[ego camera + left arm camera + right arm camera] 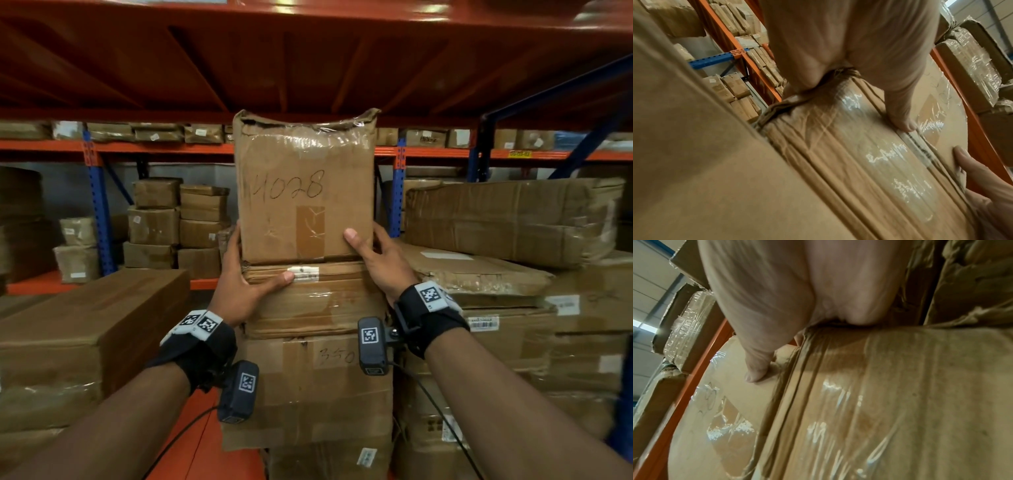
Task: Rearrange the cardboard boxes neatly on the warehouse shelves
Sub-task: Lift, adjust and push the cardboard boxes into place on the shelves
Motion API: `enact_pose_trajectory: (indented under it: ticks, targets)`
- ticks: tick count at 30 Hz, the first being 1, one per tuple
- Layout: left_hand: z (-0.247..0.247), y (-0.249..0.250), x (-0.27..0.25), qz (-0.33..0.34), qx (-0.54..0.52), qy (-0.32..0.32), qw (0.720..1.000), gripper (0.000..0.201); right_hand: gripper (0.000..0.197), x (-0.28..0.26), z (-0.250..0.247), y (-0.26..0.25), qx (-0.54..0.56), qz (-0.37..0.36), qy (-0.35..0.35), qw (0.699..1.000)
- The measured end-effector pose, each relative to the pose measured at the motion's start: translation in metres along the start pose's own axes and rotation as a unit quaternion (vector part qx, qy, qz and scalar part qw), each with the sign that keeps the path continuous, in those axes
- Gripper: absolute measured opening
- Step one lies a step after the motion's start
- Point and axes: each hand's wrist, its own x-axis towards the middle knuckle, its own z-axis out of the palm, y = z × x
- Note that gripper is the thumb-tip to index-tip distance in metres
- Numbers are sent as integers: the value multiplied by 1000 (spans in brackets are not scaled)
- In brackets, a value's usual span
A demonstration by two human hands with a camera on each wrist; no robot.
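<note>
Two hands, your left hand [239, 274] and right hand [378, 258], grip the taped, crumpled box [305, 192] at its lower corners; likely slippery, so support underneath.

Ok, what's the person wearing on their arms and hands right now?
The hands are bare, no gloves, and the forearms are uncovered. The left hand and right hand each have a black wrist strap with a white block of square black-and-white markers. A dark camera pod with its own marker hangs below each wrist, trailing a thin black cable.
</note>
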Motion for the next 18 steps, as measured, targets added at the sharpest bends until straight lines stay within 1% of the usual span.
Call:
enact_pose_trajectory:
  ticks: [2, 4, 5, 6, 8, 9, 10, 11, 12, 15, 18]
  targets:
    - [1, 7, -1, -7, -7, 3, 1000, 152, 107, -2, -3, -6, -8, 3, -4, 1000]
    - [4, 15, -4, -4, -4, 46, 999, 142, 101, -6, -8, -12, -6, 7, -9, 1000]
    - [7, 20, -6, 2, 0, 86, 996, 133, 101, -8, -12, -14, -5, 5, -7, 1000]
    - [10, 26, -9, 13, 8, 135, 991, 120, 99, -11, -16, -17, -6, -1, -2, 1000]
    - [19, 43, -14, 55, 43, 249, 966, 88, 89, -18, -27, -23, -13, -16, 10, 1000]
    - [24, 54, -17, 80, 61, 292, 951, 76, 82, -22, -35, -27, -11, -25, 15, 999]
    - [31, 66, -20, 99, 71, 317, 940, 68, 75, -25, -43, -30, -6, -33, 21, 999]
    - [39, 76, -22, 115, 75, 327, 935, 63, 68, -29, -52, -32, -1, -41, 28, 999]
    - [48, 86, -24, 130, 72, 323, 935, 60, 61, -33, -63, -34, 0, -52, 37, 998]
    - [83, 109, -28, 159, 33, 276, 947, 59, 36, -44, -96, -39, -18, -91, 73, 993]
    - [124, 128, -29, 160, -15, 224, 961, 51, 25, -55, -135, -42, -40, -113, 114, 986]
